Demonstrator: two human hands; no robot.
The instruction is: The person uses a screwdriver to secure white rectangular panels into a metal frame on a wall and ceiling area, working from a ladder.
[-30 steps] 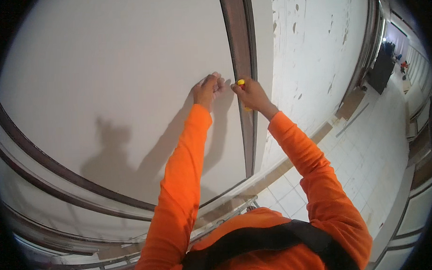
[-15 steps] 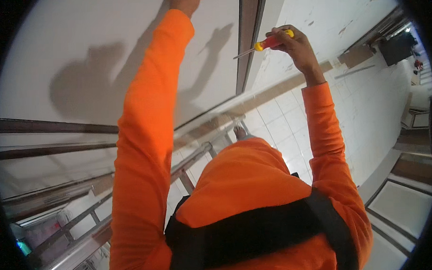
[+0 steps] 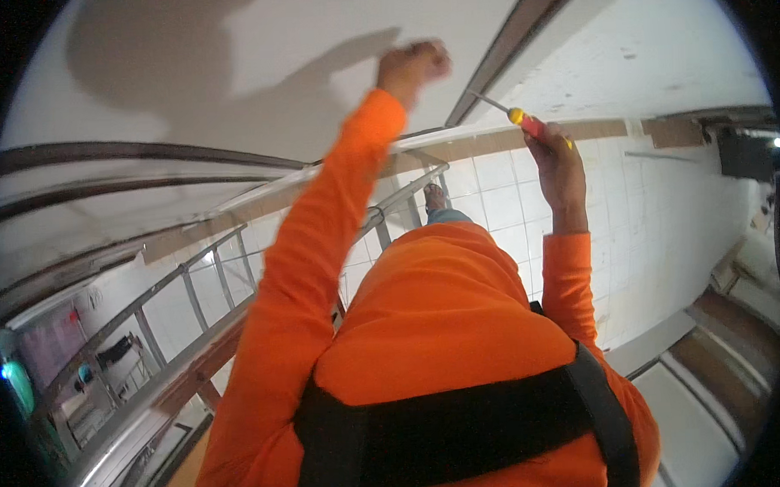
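Note:
My left hand is lifted toward the pale panel, left of a long dark brown trim strip; its fingers are smeared by motion. My right hand is closed around a red and yellow screwdriver, below the right of that trim. The screwdriver's thin shaft points up and left, with its tip near the trim; whether they touch I cannot tell. Both my arms are in orange sleeves.
Metal ladders or rails run along my left and below me. My foot is on a rung above the white tiled floor. Boards and frames lie at the right. A dark panel stands farther along.
The view has tipped down toward my body and feet. My right hand has come away from the trim and down with the screwdriver. My left hand has moved right since the last frame.

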